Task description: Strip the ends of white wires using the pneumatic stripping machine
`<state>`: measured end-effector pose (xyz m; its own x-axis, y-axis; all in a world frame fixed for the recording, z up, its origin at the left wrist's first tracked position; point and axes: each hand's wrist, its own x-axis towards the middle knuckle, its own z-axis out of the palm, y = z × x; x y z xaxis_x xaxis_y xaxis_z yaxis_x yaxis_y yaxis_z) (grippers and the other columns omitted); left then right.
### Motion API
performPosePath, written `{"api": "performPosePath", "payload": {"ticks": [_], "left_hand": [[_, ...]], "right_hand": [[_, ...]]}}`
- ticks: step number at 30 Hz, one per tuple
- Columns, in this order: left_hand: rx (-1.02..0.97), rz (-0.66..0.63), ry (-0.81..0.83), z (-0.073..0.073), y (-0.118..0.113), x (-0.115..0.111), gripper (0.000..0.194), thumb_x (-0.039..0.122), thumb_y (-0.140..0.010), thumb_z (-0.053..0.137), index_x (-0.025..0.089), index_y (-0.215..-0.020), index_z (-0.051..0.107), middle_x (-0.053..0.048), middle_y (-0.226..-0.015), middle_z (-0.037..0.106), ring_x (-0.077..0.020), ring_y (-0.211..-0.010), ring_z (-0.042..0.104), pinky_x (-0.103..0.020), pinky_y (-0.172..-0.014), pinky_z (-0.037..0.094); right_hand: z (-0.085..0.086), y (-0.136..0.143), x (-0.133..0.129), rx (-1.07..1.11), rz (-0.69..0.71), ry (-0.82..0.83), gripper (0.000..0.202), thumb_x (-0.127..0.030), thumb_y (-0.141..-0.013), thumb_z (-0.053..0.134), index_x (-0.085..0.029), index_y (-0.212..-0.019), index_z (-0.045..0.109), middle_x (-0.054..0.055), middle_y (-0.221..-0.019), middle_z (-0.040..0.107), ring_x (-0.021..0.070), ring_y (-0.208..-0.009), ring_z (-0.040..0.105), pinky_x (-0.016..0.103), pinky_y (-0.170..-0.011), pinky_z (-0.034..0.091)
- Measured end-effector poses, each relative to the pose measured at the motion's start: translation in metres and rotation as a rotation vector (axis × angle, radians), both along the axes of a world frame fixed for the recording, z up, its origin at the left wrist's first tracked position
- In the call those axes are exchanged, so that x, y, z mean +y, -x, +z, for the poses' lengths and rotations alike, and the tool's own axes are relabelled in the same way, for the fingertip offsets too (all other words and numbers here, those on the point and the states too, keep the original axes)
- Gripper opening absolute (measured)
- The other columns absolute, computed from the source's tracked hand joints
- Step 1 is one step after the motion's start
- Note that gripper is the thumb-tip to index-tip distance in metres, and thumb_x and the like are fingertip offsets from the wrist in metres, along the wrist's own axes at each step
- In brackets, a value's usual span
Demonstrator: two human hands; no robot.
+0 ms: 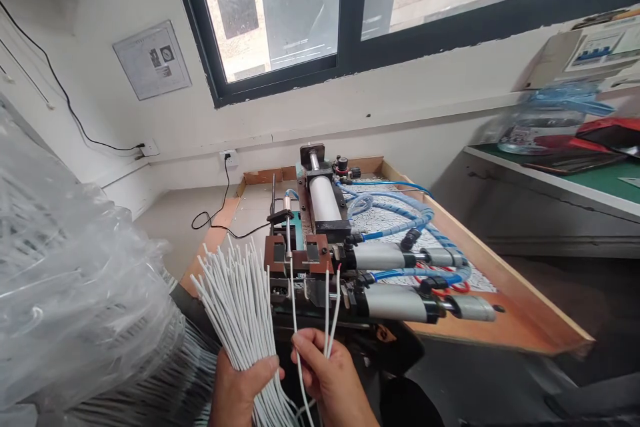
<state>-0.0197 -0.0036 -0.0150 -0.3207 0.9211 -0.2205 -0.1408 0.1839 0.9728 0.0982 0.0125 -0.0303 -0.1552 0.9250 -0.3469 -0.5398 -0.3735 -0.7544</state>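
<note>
A thick bundle of white cables [240,320] fans upward out of my left hand [245,380], whose fingers and thumb wrap round it. My right hand [325,367] pinches one white cable [294,300] between thumb and forefinger. Two more white cables [327,313] stand up from the same hand, one with a reddish tip. The single cable's upper end reaches the front of a pneumatic machine [297,257] with brown plates and a metal rod. The lower ends of the cables leave the bottom of the view.
Silver cylinders [395,303] and blue air hoses [390,213] belong to the machine, inside a wooden-edged tray [540,327]. Plastic-wrapped cable bundles [100,293] pile up at left. A green-topped table [610,173] with a large plastic bottle [540,120] stands at right.
</note>
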Motion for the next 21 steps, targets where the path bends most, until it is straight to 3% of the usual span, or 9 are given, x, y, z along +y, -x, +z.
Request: {"api": "performPosePath", "payload": {"ticks": [5,8,12,15,21], "left_hand": [[-0.001,-0.006,0.014,0.004,-0.001,0.002,0.018,0.020,-0.046,0.068,0.013,-0.061,0.063,-0.002,-0.048,0.060,-0.0177,-0.045,0.054,-0.031,-0.047,0.045],[0.045,-0.050,0.001,0.005,-0.002,0.002,0.024,0.020,-0.045,0.067,0.011,-0.067,0.066,-0.005,-0.053,0.064,-0.0210,-0.051,0.056,-0.032,-0.049,0.045],[0.049,-0.073,-0.059,0.010,-0.004,0.002,0.029,0.021,-0.041,0.069,0.012,-0.068,0.068,-0.006,-0.056,0.065,-0.0239,-0.059,0.057,-0.033,-0.056,0.045],[0.034,-0.093,-0.062,0.011,-0.005,0.002,0.022,0.022,-0.043,0.068,0.012,-0.062,0.066,-0.006,-0.055,0.065,-0.0223,-0.056,0.056,-0.032,-0.056,0.044],[0.043,-0.098,-0.050,-0.002,0.003,0.004,0.015,0.020,-0.045,0.068,0.012,-0.057,0.062,-0.003,-0.051,0.060,-0.0178,-0.051,0.052,-0.029,-0.050,0.041]], "right_hand": [[0.010,0.004,0.003,0.096,0.060,0.005,0.027,-0.037,-0.059,0.067,-0.012,-0.064,0.058,-0.008,-0.041,0.035,0.0026,-0.035,0.026,0.017,-0.037,0.016],[0.008,0.008,0.003,0.077,0.107,-0.049,0.029,-0.035,-0.055,0.070,-0.011,-0.068,0.061,-0.006,-0.043,0.041,0.0044,-0.038,0.034,0.017,-0.038,0.021],[0.002,0.009,-0.001,0.003,-0.009,-0.077,0.030,-0.037,-0.054,0.071,-0.011,-0.065,0.061,-0.005,-0.041,0.044,0.0038,-0.037,0.034,0.017,-0.037,0.019],[-0.002,0.004,-0.006,-0.044,-0.063,-0.055,0.030,-0.039,-0.056,0.070,-0.012,-0.065,0.062,-0.003,-0.042,0.048,0.0033,-0.038,0.035,0.016,-0.038,0.020],[-0.005,-0.003,-0.008,-0.068,-0.050,0.019,0.032,-0.040,-0.051,0.072,-0.011,-0.060,0.060,-0.002,-0.043,0.051,0.0029,-0.034,0.035,0.016,-0.036,0.018]]}}
